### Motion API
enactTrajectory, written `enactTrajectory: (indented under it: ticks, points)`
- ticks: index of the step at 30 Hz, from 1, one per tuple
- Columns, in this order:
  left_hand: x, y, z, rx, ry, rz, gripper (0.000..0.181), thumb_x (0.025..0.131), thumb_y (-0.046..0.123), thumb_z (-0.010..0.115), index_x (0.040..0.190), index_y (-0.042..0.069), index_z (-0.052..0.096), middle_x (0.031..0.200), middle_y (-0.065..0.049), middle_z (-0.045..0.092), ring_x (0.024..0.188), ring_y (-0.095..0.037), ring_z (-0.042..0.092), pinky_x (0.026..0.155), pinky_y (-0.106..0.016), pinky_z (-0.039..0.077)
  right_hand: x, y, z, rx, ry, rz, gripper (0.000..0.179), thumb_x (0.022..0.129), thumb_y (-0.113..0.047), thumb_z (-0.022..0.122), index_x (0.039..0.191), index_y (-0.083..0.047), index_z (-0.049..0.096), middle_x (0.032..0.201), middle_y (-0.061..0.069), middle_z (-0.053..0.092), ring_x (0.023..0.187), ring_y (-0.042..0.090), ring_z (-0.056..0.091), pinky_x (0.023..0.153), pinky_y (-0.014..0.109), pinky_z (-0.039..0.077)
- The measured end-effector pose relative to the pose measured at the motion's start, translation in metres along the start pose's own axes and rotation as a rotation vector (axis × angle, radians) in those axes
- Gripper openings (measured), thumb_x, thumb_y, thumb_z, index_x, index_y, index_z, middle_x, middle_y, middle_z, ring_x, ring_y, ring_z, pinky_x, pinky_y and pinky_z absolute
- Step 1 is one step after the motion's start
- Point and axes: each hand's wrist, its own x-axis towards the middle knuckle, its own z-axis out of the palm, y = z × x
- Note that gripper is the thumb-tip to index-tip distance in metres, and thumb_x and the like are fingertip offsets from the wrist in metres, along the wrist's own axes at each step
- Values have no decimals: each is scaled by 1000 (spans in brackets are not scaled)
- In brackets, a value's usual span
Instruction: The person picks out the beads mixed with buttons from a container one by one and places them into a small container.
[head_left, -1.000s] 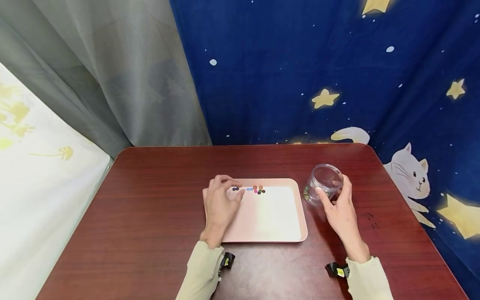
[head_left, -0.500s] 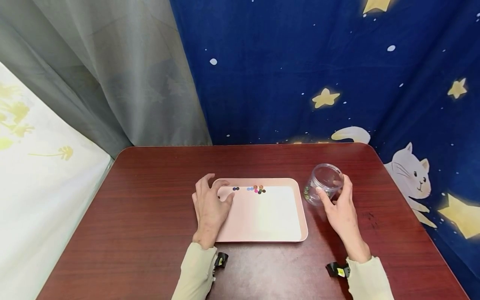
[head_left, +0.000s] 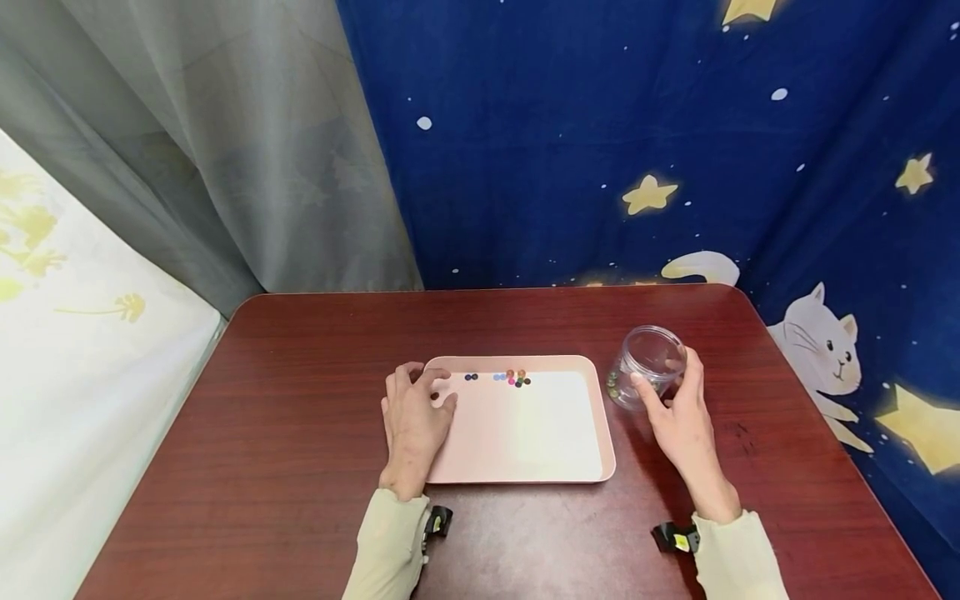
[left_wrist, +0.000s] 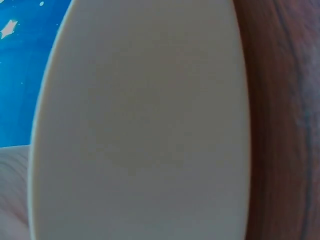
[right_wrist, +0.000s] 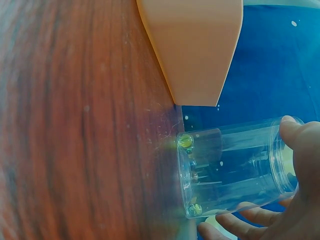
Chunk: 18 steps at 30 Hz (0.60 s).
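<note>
My left hand (head_left: 412,421) hovers at the left end of a pale pink tray (head_left: 606,446), thumb and forefinger apart. A small dark ball (head_left: 434,396) shows in the gap between them. In the tray, along its far side, lie two dark blue balls (head_left: 471,377), light blue ones (head_left: 499,377) and a cluster of orange, pink, green and dark ones (head_left: 517,379). My right hand (head_left: 682,425) grips a clear jar (right_wrist: 230,170) standing right of the tray. Greenish glass marbles (right_wrist: 195,209) sit at its bottom. The left wrist view shows the tray's outer wall (left_wrist: 142,120), no hand.
The tray and jar stand on a dark red wooden table (head_left: 300,358). Behind it hang a grey curtain (head_left: 300,167) and a blue curtain (head_left: 525,167) with stars. A white patterned cloth (head_left: 97,350) hangs at the left.
My left hand has moved left across the tray from near the blue balls to its left end, then lowered slightly. The right hand and the jar have stayed in place.
</note>
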Motion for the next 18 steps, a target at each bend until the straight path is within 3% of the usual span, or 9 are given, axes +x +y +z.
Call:
enactTrajectory:
  ticks: [13, 16, 18]
  points:
    - [-3, -12, 2, 45, -29, -24, 22, 82, 12, 84, 104, 14, 80, 114, -16, 64, 111, -36, 57, 85, -52, 47, 1, 2, 1, -11, 3, -15, 81, 100, -27, 70, 162, -19, 18, 150, 19, 39, 126, 43, 57, 92, 62, 52]
    - [-3, -13, 2, 40, -36, -37, 22, 83, 11, 84, 104, 15, 79, 112, -17, 64, 109, -36, 60, 85, -54, 52, 2, 2, 1, -26, 6, -16, 81, 100, -27, 70, 162, -18, 19, 150, 19, 39, 125, 41, 58, 89, 56, 54]
    - [-4, -14, 2, 38, -47, -47, 21, 85, 11, 83, 105, 15, 80, 113, -17, 64, 108, -36, 61, 84, -54, 54, 2, 1, 0, -38, 7, -11, 81, 100, -28, 70, 162, -18, 19, 150, 18, 40, 125, 40, 59, 87, 44, 54]
